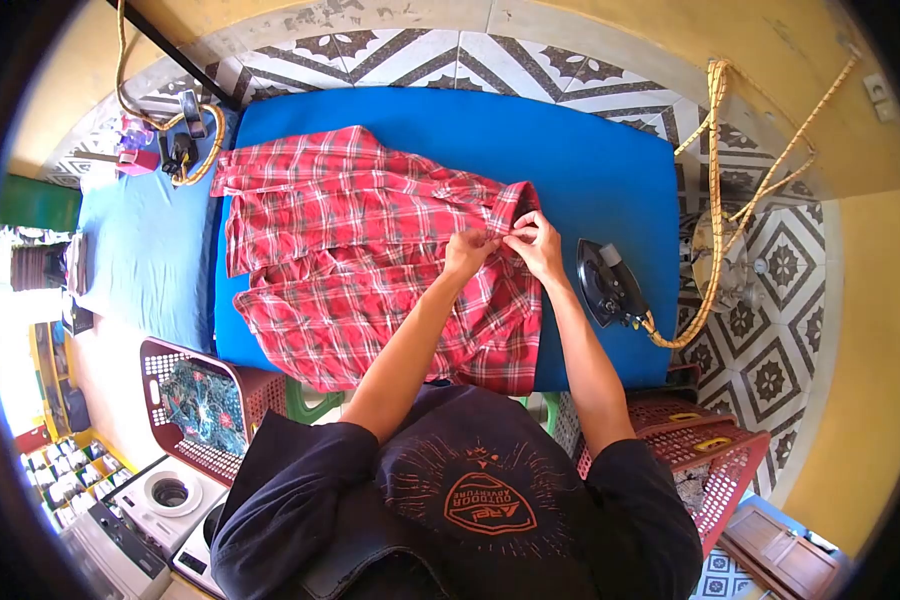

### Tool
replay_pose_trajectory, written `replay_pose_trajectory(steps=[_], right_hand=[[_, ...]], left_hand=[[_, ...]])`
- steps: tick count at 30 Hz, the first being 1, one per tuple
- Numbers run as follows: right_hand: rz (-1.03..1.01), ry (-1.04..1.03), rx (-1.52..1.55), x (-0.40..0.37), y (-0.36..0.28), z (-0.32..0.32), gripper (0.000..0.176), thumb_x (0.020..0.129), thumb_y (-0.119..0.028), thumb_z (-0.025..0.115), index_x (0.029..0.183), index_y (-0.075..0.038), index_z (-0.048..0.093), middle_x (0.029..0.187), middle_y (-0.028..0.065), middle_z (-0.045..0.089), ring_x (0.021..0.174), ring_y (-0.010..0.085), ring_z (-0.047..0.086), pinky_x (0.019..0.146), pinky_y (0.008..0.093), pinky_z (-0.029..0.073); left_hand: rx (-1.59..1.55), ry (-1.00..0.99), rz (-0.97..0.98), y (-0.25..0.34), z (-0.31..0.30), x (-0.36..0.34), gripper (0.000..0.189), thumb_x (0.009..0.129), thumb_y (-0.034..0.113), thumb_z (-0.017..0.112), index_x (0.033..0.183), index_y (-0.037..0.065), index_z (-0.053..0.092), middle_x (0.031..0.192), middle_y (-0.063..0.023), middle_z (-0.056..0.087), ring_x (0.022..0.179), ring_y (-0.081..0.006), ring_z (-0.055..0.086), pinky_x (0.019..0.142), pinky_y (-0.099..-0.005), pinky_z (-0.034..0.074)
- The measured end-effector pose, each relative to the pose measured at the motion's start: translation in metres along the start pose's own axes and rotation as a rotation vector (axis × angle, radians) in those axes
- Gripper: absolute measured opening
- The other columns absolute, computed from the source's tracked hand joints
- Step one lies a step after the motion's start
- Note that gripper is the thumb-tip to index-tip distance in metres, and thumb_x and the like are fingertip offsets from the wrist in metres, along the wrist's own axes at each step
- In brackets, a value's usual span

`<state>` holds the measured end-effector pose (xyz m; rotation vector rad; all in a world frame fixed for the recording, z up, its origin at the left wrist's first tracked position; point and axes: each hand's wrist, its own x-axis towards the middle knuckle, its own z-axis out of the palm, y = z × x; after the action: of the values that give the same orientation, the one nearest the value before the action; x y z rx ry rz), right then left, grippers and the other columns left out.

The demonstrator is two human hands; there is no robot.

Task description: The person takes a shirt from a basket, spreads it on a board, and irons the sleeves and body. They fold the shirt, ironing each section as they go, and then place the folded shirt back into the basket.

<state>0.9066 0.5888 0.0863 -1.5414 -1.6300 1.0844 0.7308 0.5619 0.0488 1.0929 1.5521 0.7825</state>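
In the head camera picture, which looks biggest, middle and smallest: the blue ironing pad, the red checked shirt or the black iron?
1. blue ironing pad, biggest
2. red checked shirt, covering much of the pad
3. black iron, by far the smallest

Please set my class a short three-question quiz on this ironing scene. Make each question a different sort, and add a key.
1. True or false: the iron rests on the shirt.
2. What do the left hand and right hand pinch? A the shirt; B a hanger; C a sock.
3. On which side of the person stands the basket that holds patterned cloth?

Key:
1. False: it sits on the blue pad, beside the shirt.
2. A.
3. Left.
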Motion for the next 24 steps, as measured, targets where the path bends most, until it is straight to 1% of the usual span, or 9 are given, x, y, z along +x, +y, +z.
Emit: replay_pose_trajectory(steps=[7, 13, 15, 16, 18, 21, 22, 23, 24], right_hand=[[0.163, -0.025, 0.189, 0.003, -0.001, -0.004, 0.045, 0.075, -0.006, 0.085, 0.107, -0.005, 0.054, 0.092, 0.0098, 0.071, 0.086, 0.0156, 0.069, 0.073, 0.0299, 0.054], [0.247, -0.048, 0.309, 0.005, 0.014, -0.005, 0.048, 0.076, -0.003, 0.084, 0.110, -0.008, 0.050, 0.091, 0.0076, 0.068, 0.088, 0.0151, 0.066, 0.075, 0.0316, 0.052], [0.252, -0.071, 0.321, 0.004, 0.020, -0.005, 0.048, 0.076, -0.003, 0.083, 0.110, -0.008, 0.050, 0.090, 0.0076, 0.068, 0.088, 0.0156, 0.066, 0.075, 0.0322, 0.052], [0.188, -0.005, 0.192, 0.002, 0.031, -0.003, 0.047, 0.076, -0.004, 0.083, 0.109, -0.009, 0.050, 0.090, 0.0074, 0.068, 0.088, 0.0159, 0.066, 0.074, 0.0325, 0.052], [0.151, 0.059, 0.008, -0.001, 0.025, -0.002, 0.045, 0.077, -0.004, 0.081, 0.109, -0.009, 0.051, 0.089, 0.0100, 0.068, 0.088, 0.0211, 0.069, 0.074, 0.0333, 0.053], [0.015, 0.056, -0.243, 0.001, 0.041, 0.017, 0.038, 0.079, -0.002, 0.077, 0.107, -0.009, 0.052, 0.087, 0.0128, 0.068, 0.085, 0.0290, 0.069, 0.073, 0.0378, 0.053], [-0.096, 0.200, -0.392, -0.004, 0.031, 0.027, 0.031, 0.082, -0.003, 0.073, 0.106, -0.007, 0.054, 0.087, 0.0140, 0.066, 0.083, 0.0349, 0.066, 0.074, 0.0439, 0.052], [-0.345, 0.401, -0.563, -0.009, -0.005, 0.032, 0.023, 0.086, -0.005, 0.070, 0.105, -0.007, 0.056, 0.089, 0.0121, 0.064, 0.086, 0.0345, 0.063, 0.076, 0.0461, 0.050], [-0.424, 0.325, -0.511, -0.009, -0.024, 0.038, 0.021, 0.085, -0.005, 0.069, 0.103, -0.007, 0.058, 0.092, 0.0124, 0.064, 0.088, 0.0335, 0.063, 0.079, 0.0452, 0.049]], left_hand=[[-0.149, -0.006, 0.060, -0.014, 0.007, 0.001, 0.029, 0.082, 0.027, 0.084, 0.097, 0.003, 0.076, 0.086, -0.0050, 0.075, 0.076, -0.0124, 0.067, 0.074, -0.0294, 0.054], [-0.349, -0.173, 0.111, -0.015, 0.007, -0.001, 0.025, 0.086, 0.028, 0.079, 0.099, 0.006, 0.076, 0.090, -0.0052, 0.075, 0.084, -0.0149, 0.068, 0.076, -0.0305, 0.052], [0.119, -0.039, 0.230, -0.009, 0.000, -0.007, 0.017, 0.088, 0.026, 0.075, 0.097, 0.012, 0.076, 0.086, -0.0059, 0.072, 0.085, -0.0213, 0.066, 0.080, -0.0372, 0.049], [0.117, -0.033, 0.228, -0.009, -0.008, -0.011, 0.017, 0.088, 0.026, 0.075, 0.097, 0.012, 0.076, 0.086, -0.0059, 0.072, 0.085, -0.0213, 0.066, 0.080, -0.0372, 0.049], [0.539, 0.010, 0.371, -0.013, -0.030, -0.019, 0.012, 0.086, 0.025, 0.074, 0.094, 0.016, 0.074, 0.090, -0.0070, 0.069, 0.093, -0.0275, 0.061, 0.087, -0.0443, 0.045], [0.540, 0.032, 0.454, -0.032, -0.034, -0.029, 0.011, 0.083, 0.022, 0.074, 0.091, 0.014, 0.071, 0.097, -0.0060, 0.068, 0.102, -0.0283, 0.057, 0.093, -0.0468, 0.041], [0.527, 0.048, 0.499, -0.034, -0.031, -0.031, 0.012, 0.083, 0.021, 0.074, 0.091, 0.013, 0.070, 0.100, -0.0059, 0.067, 0.103, -0.0293, 0.056, 0.092, -0.0457, 0.042], [0.527, 0.048, 0.499, -0.035, -0.028, -0.031, 0.012, 0.083, 0.021, 0.074, 0.091, 0.013, 0.070, 0.100, -0.0059, 0.067, 0.103, -0.0293, 0.056, 0.092, -0.0457, 0.042], [0.478, 0.049, 0.529, -0.036, -0.025, -0.032, 0.013, 0.082, 0.020, 0.073, 0.092, 0.012, 0.069, 0.098, -0.0062, 0.066, 0.103, -0.0289, 0.056, 0.092, -0.0456, 0.042]])
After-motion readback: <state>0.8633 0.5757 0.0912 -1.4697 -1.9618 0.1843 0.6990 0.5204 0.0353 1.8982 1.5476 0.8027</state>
